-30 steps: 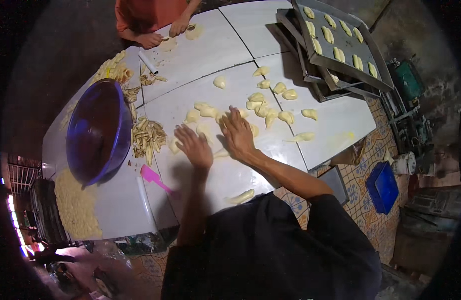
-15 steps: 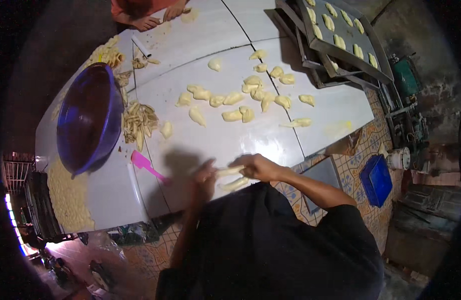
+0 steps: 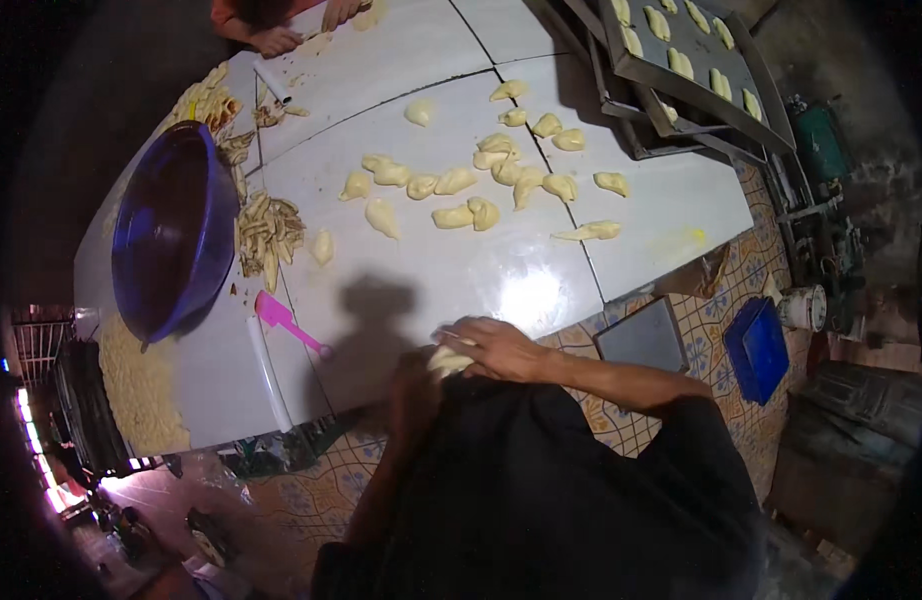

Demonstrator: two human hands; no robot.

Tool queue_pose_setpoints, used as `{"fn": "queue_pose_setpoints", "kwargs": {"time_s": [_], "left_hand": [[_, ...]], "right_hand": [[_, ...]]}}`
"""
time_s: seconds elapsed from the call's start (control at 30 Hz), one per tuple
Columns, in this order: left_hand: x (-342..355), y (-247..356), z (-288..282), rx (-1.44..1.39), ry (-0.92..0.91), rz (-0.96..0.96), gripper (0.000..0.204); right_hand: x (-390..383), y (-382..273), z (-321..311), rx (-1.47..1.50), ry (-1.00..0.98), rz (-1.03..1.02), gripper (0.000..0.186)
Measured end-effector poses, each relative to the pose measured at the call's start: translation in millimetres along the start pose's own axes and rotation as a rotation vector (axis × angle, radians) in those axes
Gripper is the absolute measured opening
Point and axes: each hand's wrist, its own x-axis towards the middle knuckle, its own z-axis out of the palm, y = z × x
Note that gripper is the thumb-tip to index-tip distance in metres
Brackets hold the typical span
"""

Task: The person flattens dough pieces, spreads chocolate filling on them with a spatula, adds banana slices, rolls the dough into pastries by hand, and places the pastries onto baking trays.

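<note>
Dough [image 3: 449, 361] is cream — scraper [image 3: 284, 317] pink, tiles [image 3: 708, 345] flowered.

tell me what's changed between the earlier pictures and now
The left hand and right hand, spread over the dough pieces mid-table a second ago, have drawn back to the near edge of the table. They now sit close together at pale dough, the right hand's fingers over it. The purple basin and pink scraper stayed put.

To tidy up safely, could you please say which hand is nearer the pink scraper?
Left: the left hand is lower right of the pink scraper in view; the right hand is farther right.
</note>
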Motion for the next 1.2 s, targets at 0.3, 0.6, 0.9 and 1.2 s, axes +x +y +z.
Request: {"fn": "queue_pose_setpoints", "kwargs": {"time_s": [0.3, 0.6, 0.9, 1.2], "left_hand": [[64, 65, -40, -0.172, 0.067, 0.247, 0.061], [77, -1, 5, -0.158, 0.274, 0.046, 0.038], [-29, -227, 95, 0.160, 0.504, -0.073, 0.031], [33, -65, 17, 0.190, 0.164, -0.234, 0.035]], "right_hand": [[-33, 25, -71, 1.731, 0.148, 0.524, 0.055], [-62, 118, -433, 0.213, 1.155, 0.499, 0.046], [-25, 310, -452, -0.646, 0.841, 0.870, 0.049], [-7, 77, -209, 0.423, 0.696, 0.530, 0.015]]}}
